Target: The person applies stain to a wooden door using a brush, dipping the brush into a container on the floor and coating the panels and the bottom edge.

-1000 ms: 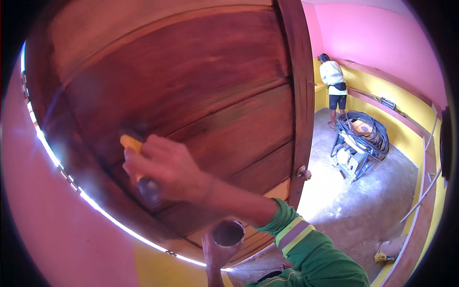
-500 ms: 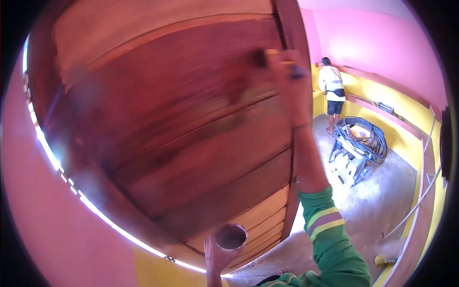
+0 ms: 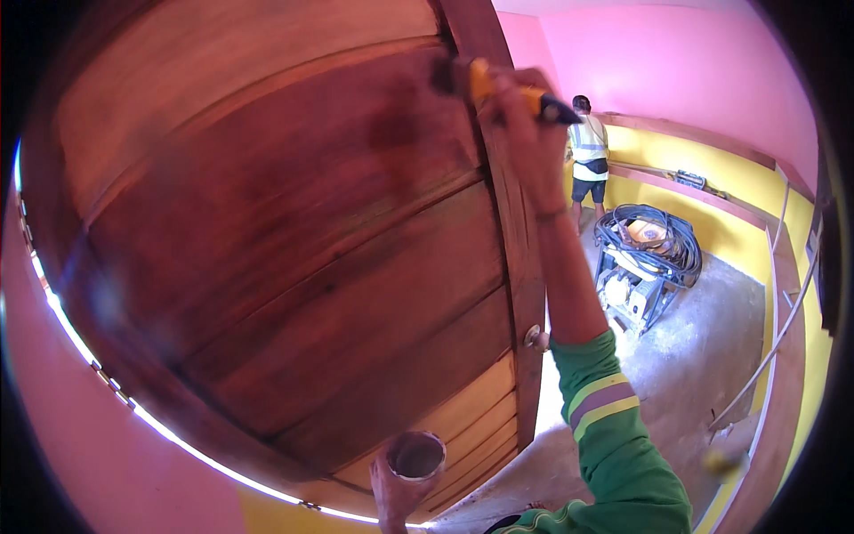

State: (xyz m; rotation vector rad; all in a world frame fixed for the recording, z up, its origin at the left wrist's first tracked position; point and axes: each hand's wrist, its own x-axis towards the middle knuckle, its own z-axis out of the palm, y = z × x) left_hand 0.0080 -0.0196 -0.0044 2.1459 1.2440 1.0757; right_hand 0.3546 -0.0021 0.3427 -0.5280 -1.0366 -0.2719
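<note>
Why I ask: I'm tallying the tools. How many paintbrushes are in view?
1. The yellow-and-black paintbrush is in the person's right hand, at the upper right of the wooden panel door. Others may be hidden behind the door.

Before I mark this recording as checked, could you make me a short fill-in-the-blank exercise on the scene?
1. The right hand holds a ____ at the door.
2. In the picture, the left hand, around the cup, is ____ than the right.
3. The sleeve is mainly ____.
4. The knob is near the door's ____ edge in the picture.

Missing words: brush; lower; green; right.
</note>
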